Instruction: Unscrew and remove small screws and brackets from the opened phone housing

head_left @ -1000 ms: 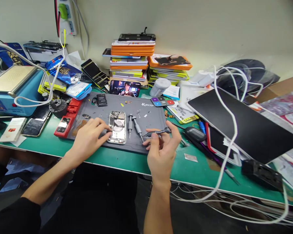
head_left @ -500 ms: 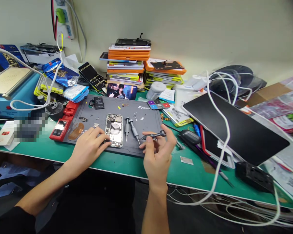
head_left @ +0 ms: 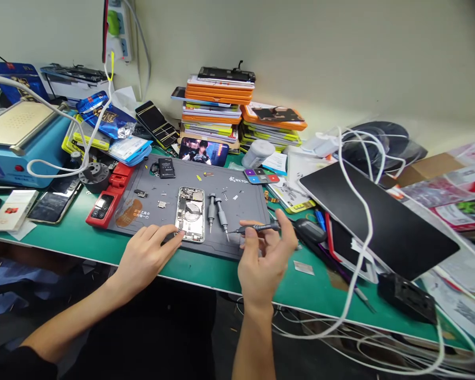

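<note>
An opened phone [head_left: 190, 216] with its inner parts exposed lies flat on a grey work mat [head_left: 158, 184]. My left hand [head_left: 148, 253] has its thumb and fingertips closed at the phone's lower left corner. In my right hand [head_left: 265, 258] is a slim dark screwdriver [head_left: 257, 228], held almost level, its tip pointing left and apart from the phone. Two grey screwdrivers, one [head_left: 211, 211] nearer the phone and another [head_left: 222, 215] beside it, rest between the phone and my right hand. Left of the phone lies a small metal part [head_left: 162, 204].
A black battery [head_left: 167, 168] and loose small parts lie on the mat. At its left edge is a red tool [head_left: 101, 208]. Behind it stand a lit phone [head_left: 203, 152], stacked boxes [head_left: 217, 95] and a white jar [head_left: 258, 153]. A black panel [head_left: 380, 211] and white cable [head_left: 366, 211] occupy the right.
The camera view has shifted a little. My right hand has moved slightly right with the screwdriver, now more level. My left hand stays at the phone's lower left corner.
</note>
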### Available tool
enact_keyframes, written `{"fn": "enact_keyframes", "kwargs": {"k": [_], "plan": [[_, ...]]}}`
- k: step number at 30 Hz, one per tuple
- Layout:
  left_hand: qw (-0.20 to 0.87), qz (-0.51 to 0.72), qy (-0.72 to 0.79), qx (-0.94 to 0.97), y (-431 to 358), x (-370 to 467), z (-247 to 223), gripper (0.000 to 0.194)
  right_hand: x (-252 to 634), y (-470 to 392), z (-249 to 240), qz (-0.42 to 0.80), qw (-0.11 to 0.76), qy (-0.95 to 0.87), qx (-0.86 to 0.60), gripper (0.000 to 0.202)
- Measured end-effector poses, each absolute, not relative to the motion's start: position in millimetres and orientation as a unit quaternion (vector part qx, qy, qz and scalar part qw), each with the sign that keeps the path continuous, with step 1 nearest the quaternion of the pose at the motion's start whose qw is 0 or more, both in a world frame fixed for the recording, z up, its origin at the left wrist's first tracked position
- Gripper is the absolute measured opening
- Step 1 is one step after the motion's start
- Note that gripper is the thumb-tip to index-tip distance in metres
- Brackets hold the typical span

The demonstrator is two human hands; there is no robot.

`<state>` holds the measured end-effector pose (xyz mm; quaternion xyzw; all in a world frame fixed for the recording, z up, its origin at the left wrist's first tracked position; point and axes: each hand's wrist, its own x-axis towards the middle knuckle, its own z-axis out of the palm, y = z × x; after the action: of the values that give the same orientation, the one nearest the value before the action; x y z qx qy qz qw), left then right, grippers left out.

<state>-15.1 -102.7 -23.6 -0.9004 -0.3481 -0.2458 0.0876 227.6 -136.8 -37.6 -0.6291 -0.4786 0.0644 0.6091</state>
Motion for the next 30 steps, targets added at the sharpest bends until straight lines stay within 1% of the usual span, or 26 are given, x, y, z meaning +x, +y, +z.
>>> {"fn": "enact_keyframes", "kwargs": {"k": [4,10,12,16,25,30], "plan": [[0.085,-0.229,-0.338,-0.909,-102,-15,-26,0.034,225,-136,-36,0.006,0.64,-0.491,-0.591,0.052],[0.102,-0.209,-0.335,-0.913,-96,-7,-20,0.035,223,-133,-37,-0.018,0.633,-0.516,-0.577,0.048],[0.111,-0.196,-0.336,-0.915,-92,-4,-15,0.031,224,-133,-38,-0.01,0.632,-0.51,-0.583,0.049],[0.123,-0.196,-0.357,-0.905,-85,2,-8,0.013,224,-134,-37,0.019,0.645,-0.485,-0.591,0.05],[0.08,-0.235,-0.38,-0.891,-82,7,-5,0.016,225,-134,-33,0.055,0.642,-0.473,-0.601,0.051],[0.089,-0.244,-0.378,-0.889,-88,6,-3,0.015,224,-136,-32,0.058,0.633,-0.471,-0.611,0.052]]}}
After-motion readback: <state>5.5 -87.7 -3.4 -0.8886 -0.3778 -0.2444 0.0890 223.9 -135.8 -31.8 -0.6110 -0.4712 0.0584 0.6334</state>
